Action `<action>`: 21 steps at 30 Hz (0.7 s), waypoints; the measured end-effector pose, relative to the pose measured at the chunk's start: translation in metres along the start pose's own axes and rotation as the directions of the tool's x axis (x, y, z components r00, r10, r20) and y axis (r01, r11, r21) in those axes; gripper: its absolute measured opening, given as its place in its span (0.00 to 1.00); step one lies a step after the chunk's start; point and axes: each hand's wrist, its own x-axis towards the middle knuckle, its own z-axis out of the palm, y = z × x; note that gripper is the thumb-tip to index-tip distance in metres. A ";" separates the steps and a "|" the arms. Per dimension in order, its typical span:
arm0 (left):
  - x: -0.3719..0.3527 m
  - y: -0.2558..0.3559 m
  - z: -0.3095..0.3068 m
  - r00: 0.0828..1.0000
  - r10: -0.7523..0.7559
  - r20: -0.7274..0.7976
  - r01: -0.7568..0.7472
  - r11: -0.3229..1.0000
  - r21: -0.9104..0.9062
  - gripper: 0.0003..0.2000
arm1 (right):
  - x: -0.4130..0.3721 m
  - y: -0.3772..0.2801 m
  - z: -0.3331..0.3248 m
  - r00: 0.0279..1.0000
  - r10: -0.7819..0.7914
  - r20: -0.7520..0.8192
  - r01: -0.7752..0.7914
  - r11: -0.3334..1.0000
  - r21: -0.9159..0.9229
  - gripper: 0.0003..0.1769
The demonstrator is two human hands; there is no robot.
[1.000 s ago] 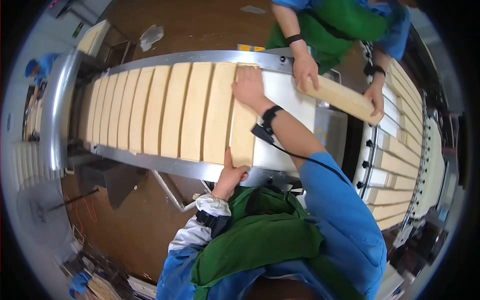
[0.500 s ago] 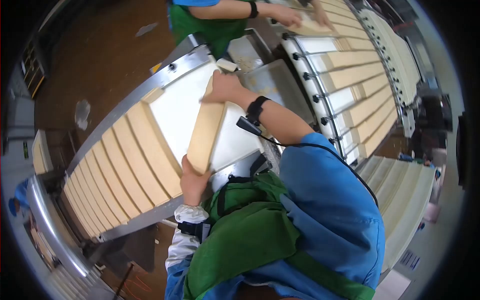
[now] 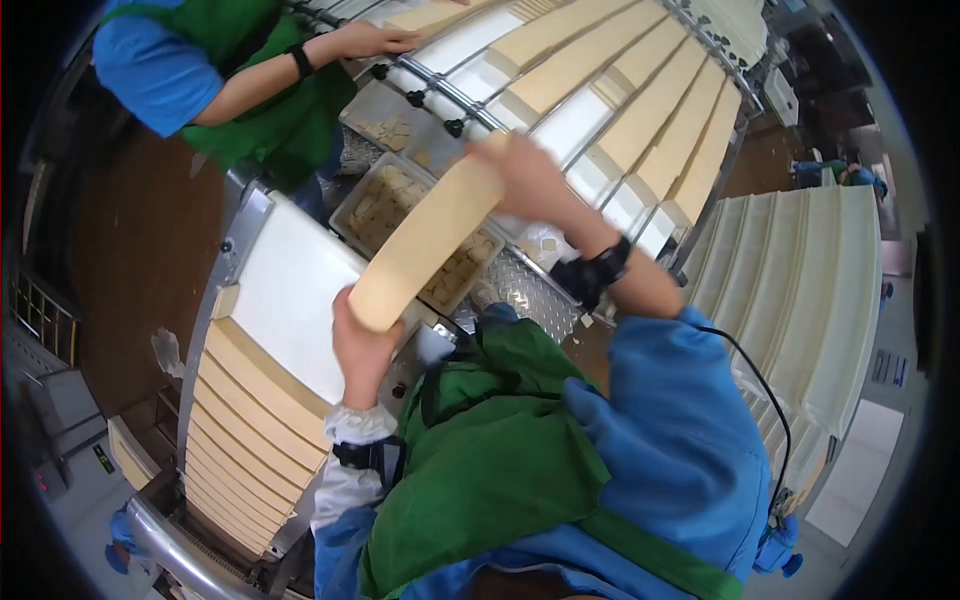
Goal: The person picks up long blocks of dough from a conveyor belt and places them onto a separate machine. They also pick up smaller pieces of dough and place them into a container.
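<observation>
A long pale-yellow slab (image 3: 430, 240), tofu-like in look, is held up between my two hands. It bends a little along its length. My left hand (image 3: 365, 345) grips the near end, with the thumb and fingers on either side. At the far end my right hand (image 3: 520, 180) is closed on the slab, blurred by motion. Below the slab stands a white bin (image 3: 345, 215) filled with cut pale pieces. To the left, several similar slabs (image 3: 265, 375) lie side by side on a white-topped conveyor (image 3: 290, 270).
Ahead and right, a second conveyor (image 3: 470, 65) with metal guide rods carries more slabs in lanes. A co-worker (image 3: 250, 80) in green and blue stands across, one hand at a slab there. A treadplate surface (image 3: 535, 290) lies below my right arm. Ribbed white panels (image 3: 790, 290) stand at right.
The slab has come off the left conveyor and moved right, over the bin, in both hands. My view has turned toward the second conveyor.
</observation>
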 end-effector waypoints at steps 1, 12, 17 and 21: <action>0.009 0.021 0.013 0.998 0.042 0.050 -0.041 0.999 -0.032 0.37 | 0.001 0.019 -0.033 0.995 0.066 0.079 -0.067 0.998 0.004 0.37; 0.046 0.161 0.133 0.975 0.171 0.139 -0.198 0.958 0.207 0.37 | 0.070 0.260 -0.034 0.839 0.421 0.345 -0.543 0.691 0.477 0.38; 0.054 0.172 0.153 0.988 0.141 0.056 -0.142 0.990 0.003 0.28 | 0.077 0.257 -0.006 0.800 0.584 0.139 -0.600 0.776 0.193 0.46; 0.054 0.163 0.161 0.996 0.089 0.020 -0.085 0.987 -0.133 0.25 | 0.070 0.257 0.019 0.806 0.576 -0.134 -0.582 0.813 -0.007 0.46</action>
